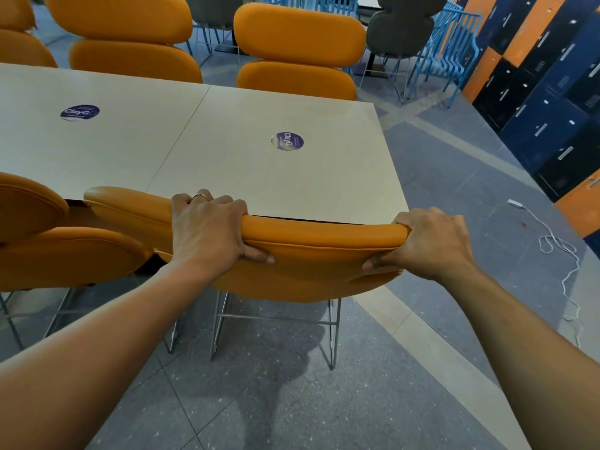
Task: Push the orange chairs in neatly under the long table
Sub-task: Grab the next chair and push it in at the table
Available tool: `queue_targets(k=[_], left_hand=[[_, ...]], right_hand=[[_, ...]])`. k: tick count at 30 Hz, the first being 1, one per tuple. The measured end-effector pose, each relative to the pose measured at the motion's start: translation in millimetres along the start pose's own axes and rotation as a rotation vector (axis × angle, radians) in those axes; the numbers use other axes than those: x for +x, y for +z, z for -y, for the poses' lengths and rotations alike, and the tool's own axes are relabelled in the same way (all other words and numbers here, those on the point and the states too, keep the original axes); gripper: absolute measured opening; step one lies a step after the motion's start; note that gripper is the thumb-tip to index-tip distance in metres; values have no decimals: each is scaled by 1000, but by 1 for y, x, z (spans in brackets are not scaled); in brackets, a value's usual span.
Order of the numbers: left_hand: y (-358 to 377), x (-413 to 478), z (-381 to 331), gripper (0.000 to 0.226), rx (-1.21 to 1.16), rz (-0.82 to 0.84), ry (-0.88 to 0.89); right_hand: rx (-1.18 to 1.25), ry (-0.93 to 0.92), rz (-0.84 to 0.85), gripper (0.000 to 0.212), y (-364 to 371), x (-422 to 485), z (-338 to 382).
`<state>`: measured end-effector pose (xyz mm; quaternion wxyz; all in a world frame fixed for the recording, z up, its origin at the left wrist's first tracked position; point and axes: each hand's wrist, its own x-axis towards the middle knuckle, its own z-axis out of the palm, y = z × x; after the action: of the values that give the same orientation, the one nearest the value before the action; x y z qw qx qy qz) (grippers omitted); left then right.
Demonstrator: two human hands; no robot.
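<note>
1. Grey speckled floor tiles (292,404) are being shown around a pale-topped long table (253,183) that bears two round purple stickers (287,141). Blue and orange lockers (552,92) are standing at the right and blue metal chairs (454,47) behind. A loose white cable (558,248) is lying on the floor, well apart from the table.
2. Head view, task object: the nearest orange chair (324,245) is being held at the right-hand end of the table's near side. Its backrest top is just beside the table edge, with a thin dark gap between them. Its seat is hidden, so its depth under the table cannot be told. A second orange chair (65,254) is standing close at the left, and two further orange chairs (298,50) are facing from the far side.
3. Head view, hands: the backrest rim is being gripped near its middle by the left hand (207,228). The fingers, one ringed, are curled over the top and the thumb is pressed against the back face. The right end is being clasped the same way by the right hand (435,241).
4. Step judged: the chair is being given its final push, and the task looks well advanced on this side.
5. Technique advised:
   - Equal pressure is best applied through both hands, so that the sled legs (331,332) slide straight.
   - The backrest is best kept parallel to the table edge.
   - The left cushion is at risk of being jammed against the neighbouring chair.
</note>
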<state>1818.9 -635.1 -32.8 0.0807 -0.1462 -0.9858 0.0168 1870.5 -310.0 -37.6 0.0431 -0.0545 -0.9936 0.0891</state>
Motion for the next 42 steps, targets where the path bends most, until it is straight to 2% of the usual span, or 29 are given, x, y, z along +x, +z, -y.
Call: queue_targets(k=[5, 8, 13, 27, 37, 42], left_hand=[[-2, -2, 7, 90, 43, 33, 47], [-5, -2, 15, 89, 56, 87, 58], [-9, -5, 32, 85, 50, 121, 40], [0, -12, -3, 85, -42, 25, -47], [-6, -13, -6, 87, 17, 85, -48], [-8, -17, -8, 87, -55, 75, -88]], right_hand=[[-5, 15, -29, 79, 3, -8, 8], [-20, 28, -27, 83, 4, -15, 18], [-38, 14, -48, 74, 6, -24, 38], [-48, 7, 65, 82, -3, -7, 3], [-22, 11, 9, 84, 1, -13, 3], [-39, -9, -9, 86, 2, -18, 1]])
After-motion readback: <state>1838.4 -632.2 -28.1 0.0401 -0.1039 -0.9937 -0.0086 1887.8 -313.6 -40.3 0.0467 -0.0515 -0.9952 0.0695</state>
